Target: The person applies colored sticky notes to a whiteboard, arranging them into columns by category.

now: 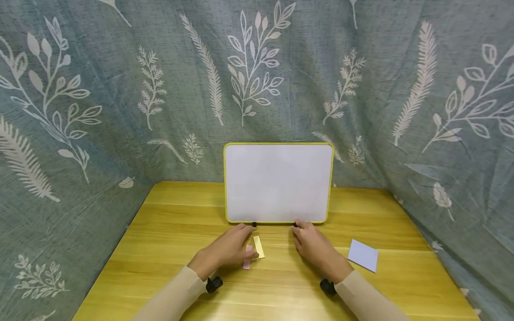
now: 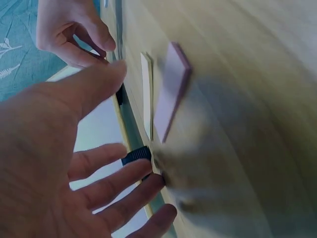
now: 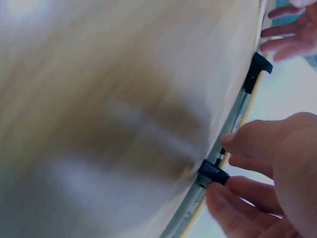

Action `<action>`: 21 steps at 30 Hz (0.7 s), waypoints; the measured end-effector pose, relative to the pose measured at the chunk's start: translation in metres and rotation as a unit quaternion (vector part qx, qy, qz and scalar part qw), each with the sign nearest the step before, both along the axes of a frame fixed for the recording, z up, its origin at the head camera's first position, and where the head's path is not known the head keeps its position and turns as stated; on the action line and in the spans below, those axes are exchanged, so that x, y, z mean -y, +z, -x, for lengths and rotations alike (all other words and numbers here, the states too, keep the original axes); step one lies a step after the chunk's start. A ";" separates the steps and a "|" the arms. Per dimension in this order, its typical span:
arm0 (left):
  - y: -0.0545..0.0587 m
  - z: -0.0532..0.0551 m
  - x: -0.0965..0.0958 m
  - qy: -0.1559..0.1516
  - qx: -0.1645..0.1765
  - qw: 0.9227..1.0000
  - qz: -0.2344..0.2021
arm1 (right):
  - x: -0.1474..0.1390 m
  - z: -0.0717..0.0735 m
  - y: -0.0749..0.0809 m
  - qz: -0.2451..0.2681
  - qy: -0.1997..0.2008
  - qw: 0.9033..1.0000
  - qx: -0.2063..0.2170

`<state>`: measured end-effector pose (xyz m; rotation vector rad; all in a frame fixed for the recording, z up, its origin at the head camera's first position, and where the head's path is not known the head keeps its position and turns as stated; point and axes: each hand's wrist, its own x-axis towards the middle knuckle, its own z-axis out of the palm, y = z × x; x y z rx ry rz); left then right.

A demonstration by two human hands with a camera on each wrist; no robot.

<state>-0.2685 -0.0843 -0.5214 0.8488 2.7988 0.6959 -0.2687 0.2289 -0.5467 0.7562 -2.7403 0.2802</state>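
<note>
Head view: the whiteboard (image 1: 278, 183), yellow-framed, stands near the back of the wooden table (image 1: 180, 240), before a leaf-patterned curtain (image 1: 160, 98). The left hand (image 1: 225, 248) and the right hand (image 1: 319, 249) lie at its lower edge. A yellow strip (image 1: 259, 246) and a pink strip (image 1: 246, 264) lie by the left thumb; a lilac pad (image 1: 363, 255) lies beyond the right hand.

Left wrist view: the left fingers are spread beside the left black clip (image 2: 135, 155).

Right wrist view: the right fingers bend about the right black clip (image 3: 213, 172); whether they pinch it cannot be told. The board is probably light, stiff and smooth-faced, best held by its frame; the clips look small and hard, suiting a fingertip hold at their sides.
</note>
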 end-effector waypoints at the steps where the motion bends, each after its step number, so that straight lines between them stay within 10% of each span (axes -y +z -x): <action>1: 0.000 -0.002 0.004 -0.005 0.001 1.000 0.002 | 0.001 -0.002 0.001 -0.002 -0.003 1.000 0.005; 21: -0.009 -0.005 0.030 -0.019 -0.048 0.998 0.034 | 0.028 -0.024 0.004 0.056 0.028 0.998 -0.026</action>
